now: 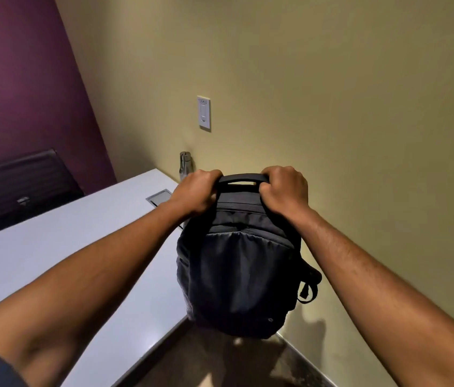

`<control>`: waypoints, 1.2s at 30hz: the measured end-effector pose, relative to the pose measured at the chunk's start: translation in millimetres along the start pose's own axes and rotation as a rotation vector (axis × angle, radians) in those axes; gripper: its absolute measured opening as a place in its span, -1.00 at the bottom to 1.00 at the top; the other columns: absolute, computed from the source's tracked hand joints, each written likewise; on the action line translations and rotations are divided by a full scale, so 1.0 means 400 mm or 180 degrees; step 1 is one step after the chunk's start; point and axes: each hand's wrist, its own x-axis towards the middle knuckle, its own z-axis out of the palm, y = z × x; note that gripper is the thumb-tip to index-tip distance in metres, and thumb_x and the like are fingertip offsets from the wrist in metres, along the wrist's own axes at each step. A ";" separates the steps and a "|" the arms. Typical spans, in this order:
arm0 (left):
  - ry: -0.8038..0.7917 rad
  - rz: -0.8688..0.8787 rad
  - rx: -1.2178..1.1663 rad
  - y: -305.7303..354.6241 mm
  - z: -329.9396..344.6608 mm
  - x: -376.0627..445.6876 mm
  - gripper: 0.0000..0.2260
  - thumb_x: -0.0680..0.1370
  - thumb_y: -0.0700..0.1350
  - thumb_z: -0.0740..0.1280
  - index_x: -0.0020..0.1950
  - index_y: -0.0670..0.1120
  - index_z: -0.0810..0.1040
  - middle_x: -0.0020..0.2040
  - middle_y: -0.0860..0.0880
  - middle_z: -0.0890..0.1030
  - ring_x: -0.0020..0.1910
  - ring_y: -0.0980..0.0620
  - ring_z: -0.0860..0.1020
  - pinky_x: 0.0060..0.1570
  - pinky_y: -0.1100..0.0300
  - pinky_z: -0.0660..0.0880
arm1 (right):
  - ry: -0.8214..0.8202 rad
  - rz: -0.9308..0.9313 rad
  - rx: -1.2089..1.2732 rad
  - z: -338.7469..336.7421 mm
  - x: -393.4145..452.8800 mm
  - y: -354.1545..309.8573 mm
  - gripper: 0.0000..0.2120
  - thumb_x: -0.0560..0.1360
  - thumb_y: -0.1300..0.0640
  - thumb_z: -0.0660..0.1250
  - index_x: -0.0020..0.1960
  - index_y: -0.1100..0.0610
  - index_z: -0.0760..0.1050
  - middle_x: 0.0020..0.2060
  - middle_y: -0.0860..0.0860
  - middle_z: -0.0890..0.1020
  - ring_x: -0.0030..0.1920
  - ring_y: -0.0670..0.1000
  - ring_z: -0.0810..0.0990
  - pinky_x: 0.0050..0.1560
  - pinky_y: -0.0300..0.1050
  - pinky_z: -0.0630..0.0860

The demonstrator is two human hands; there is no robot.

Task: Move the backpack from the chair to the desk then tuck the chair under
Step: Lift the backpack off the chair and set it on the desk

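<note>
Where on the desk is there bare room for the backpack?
Both hands hold the backpack off the desk's right edge. The desk is bare from that edge leftward. Crowded only at the far corner: inset panel, metal bottle.

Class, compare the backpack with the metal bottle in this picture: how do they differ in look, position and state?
The backpack is dark, soft fabric; the metal bottle is shiny and rigid. The backpack is far bulkier than the slim bottle. The backpack hangs from its top handle, gripped by the left hand and right hand; the bottle stands untouched on the desk. Both are upright.
</note>
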 end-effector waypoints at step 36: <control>-0.0279 0.0285 -0.0660 -0.509 0.128 0.727 -0.72 0.62 -0.27 0.32 0.27 -0.05 0.66 0.21 -0.12 0.69 0.18 -0.16 0.61 0.18 -0.05 0.57 | 0.0349 0.1314 0.0426 0.451 0.566 -0.079 -0.85 0.43 0.13 0.29 -0.29 0.14 0.51 -0.41 -0.01 0.54 -0.31 0.19 0.52 -0.36 -0.10 0.27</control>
